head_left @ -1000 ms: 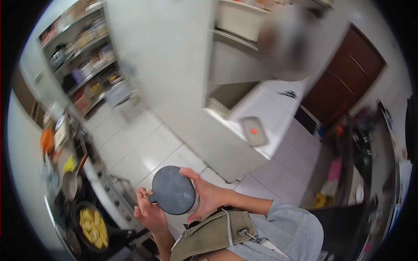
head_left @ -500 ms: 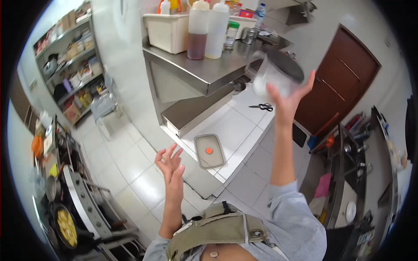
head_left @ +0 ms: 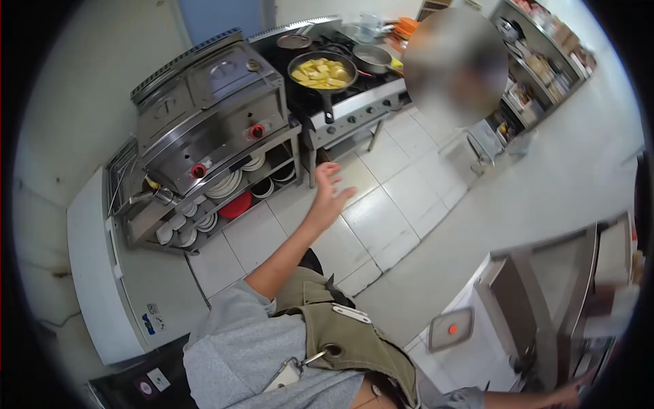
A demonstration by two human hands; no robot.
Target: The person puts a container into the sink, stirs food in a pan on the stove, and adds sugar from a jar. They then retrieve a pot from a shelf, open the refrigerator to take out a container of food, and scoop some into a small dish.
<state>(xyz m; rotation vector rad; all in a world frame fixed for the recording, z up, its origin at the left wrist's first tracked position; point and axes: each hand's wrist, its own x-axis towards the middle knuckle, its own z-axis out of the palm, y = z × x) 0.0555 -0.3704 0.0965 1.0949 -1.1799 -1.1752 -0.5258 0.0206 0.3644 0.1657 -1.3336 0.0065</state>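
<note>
The kitchen stove (head_left: 357,108) beyond the spread left hand (head_left: 332,191) bears a frying pan (head_left: 353,73); bumping its jutting handle (head_left: 328,109) could spill food (head_left: 320,73). Whether the right hand (head_left: 569,395) grips anything is unclear.

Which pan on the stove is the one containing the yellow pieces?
The larger dark pan, with its handle pointing to the stove's front; the smaller grey pan at its right shows none.
</note>
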